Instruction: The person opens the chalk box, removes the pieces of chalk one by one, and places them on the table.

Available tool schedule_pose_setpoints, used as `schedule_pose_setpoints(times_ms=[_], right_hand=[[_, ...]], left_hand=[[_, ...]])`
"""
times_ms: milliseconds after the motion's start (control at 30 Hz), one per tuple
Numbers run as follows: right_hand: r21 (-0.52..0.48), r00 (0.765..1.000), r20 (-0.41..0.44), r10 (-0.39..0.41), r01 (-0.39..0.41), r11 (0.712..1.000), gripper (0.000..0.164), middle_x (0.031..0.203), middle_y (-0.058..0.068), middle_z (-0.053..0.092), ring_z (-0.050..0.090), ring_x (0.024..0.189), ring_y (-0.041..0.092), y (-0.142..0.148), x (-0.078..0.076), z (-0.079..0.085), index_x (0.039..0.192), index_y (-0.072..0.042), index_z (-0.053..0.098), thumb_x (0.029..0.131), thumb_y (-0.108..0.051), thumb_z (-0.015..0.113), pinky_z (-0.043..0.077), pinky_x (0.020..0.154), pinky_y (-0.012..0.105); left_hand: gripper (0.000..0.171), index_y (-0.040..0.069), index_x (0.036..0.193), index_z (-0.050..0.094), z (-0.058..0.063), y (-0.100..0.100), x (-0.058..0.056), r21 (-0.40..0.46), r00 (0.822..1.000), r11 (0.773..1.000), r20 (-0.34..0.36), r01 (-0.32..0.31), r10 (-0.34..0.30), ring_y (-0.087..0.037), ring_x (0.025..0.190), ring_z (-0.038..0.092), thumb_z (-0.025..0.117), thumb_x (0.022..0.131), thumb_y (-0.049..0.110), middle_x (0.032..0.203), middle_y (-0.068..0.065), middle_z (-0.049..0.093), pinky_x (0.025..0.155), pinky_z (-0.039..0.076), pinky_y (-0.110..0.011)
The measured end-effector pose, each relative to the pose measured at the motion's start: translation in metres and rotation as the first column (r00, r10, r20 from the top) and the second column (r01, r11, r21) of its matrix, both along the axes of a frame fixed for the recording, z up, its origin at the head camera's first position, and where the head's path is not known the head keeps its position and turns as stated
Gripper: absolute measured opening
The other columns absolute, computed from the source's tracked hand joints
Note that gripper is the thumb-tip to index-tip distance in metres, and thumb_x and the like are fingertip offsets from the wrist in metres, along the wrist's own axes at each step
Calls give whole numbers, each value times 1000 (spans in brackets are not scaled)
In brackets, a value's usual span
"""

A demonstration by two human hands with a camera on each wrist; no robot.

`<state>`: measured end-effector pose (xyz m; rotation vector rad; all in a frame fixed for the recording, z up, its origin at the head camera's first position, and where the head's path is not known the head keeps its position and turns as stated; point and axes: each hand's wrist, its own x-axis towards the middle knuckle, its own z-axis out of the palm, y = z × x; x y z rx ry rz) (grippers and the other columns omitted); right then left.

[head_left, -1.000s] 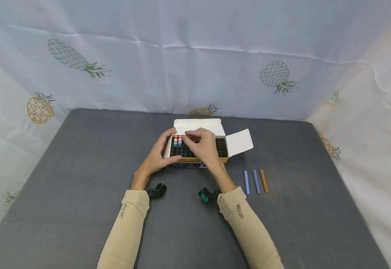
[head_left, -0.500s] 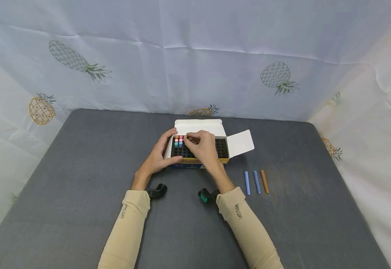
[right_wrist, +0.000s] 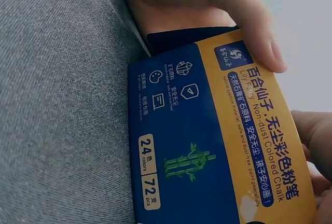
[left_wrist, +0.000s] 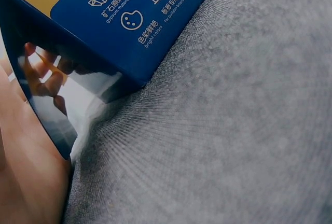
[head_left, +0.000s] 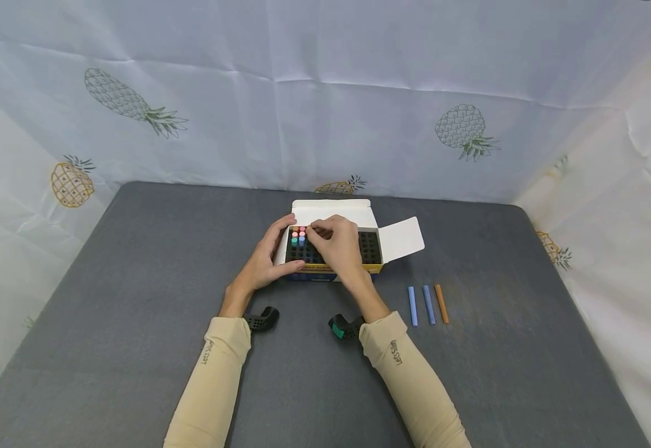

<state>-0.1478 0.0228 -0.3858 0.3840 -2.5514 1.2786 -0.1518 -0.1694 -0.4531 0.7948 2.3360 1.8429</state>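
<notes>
The open chalk box, blue and yellow with white flaps, stands on the table. My left hand grips its left end, thumb along the front edge and fingers behind. In the right wrist view the left thumb lies on the yellow band of the box. Several coloured chalk sticks stand in holes at the left of the black holder. Close over the holder, beside those sticks, my right hand pinches a chalk stick, mostly hidden by its fingers.
Right of the box, two blue chalk sticks and one orange chalk stick lie on the grey table. The white side flap sticks out to the right, and the lid leans back. A pineapple-print curtain hangs behind.
The right fingertips have lowered slightly toward the holder. The left hand keeps its grip on the box, and the loose chalk sticks have not moved; the head view has shifted a little.
</notes>
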Motion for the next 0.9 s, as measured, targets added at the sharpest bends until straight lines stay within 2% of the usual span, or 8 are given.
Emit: schedule_pose_setpoints(times_ms=[267, 567, 900], right_hand=[[-84, 997, -82, -16, 9, 996, 17, 89, 19, 71, 72, 72, 29, 0, -4, 2, 101, 2, 80, 94, -11, 73, 61, 70, 37], [-93, 999, -41, -10, 6, 996, 24, 93, 19, 71, 73, 77, 30, 1, -7, -1, 111, 3, 78, 96, -15, 72, 61, 72, 38], [-124, 995, -104, -6, -7, 992, 23, 93, 18, 70, 72, 82, 29, 1, -5, 8, 109, 2, 79, 97, -16, 71, 61, 77, 37]], left_hand=[[90, 11, 161, 27, 1, 1, 0, -2, 1000, 1000, 2, -6, 6, -30, 149, 35, 78, 88, 8, 170, -10, 20, 116, 36, -50], [88, 9, 161, 28, -1, 1, -3, 10, 1000, 1000, -16, 3, -3, -32, 147, 37, 76, 87, 3, 170, -13, 21, 115, 35, -53], [89, 4, 160, 27, -1, 0, -1, 18, 1000, 1000, -11, 7, -7, -35, 147, 37, 77, 87, 6, 170, -14, 20, 116, 34, -59]])
